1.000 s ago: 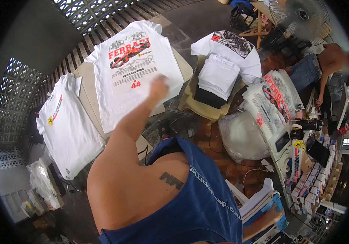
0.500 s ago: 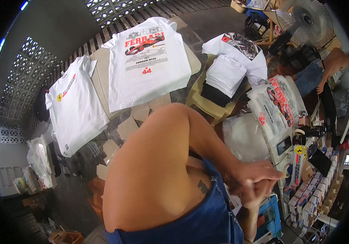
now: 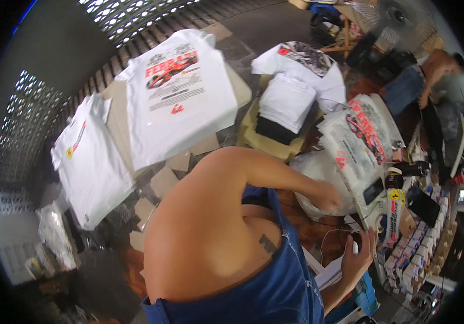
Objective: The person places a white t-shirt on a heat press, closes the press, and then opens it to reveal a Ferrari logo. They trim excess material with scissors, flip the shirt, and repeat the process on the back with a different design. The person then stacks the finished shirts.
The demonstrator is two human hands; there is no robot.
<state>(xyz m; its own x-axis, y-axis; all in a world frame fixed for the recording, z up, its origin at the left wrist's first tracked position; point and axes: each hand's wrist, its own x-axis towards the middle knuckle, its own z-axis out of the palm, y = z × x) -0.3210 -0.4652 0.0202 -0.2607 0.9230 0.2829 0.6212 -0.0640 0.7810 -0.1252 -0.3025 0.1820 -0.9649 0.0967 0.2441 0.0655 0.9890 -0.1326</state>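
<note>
My left hand (image 3: 327, 196) reaches over clear plastic sheets or bags (image 3: 310, 167) beside the table. Motion smears its fingers, so their grip is unclear. My right hand (image 3: 358, 258) is below it at the table's near edge, thumb and fingers spread apart. A small white object (image 3: 355, 247) shows between them; I cannot tell whether it is touched. Close by, a stack of printed transfer sheets (image 3: 360, 135) with red lettering and a car picture lies on the table, with a dark phone (image 3: 373, 191) at its lower end.
White printed T-shirts (image 3: 178, 119) (image 3: 92, 167) lie spread on boards to the left. Folded white shirts (image 3: 286, 102) sit on a yellowish stool or chair (image 3: 248, 135). Cardboard pieces (image 3: 164, 181) cover part of the floor. A fan (image 3: 399, 21) and another person (image 3: 432, 81) are at far right.
My hands were together at the table's near edge; now they are apart. The left has moved up and away over the plastic, and the right has opened. The view has shifted slightly.
</note>
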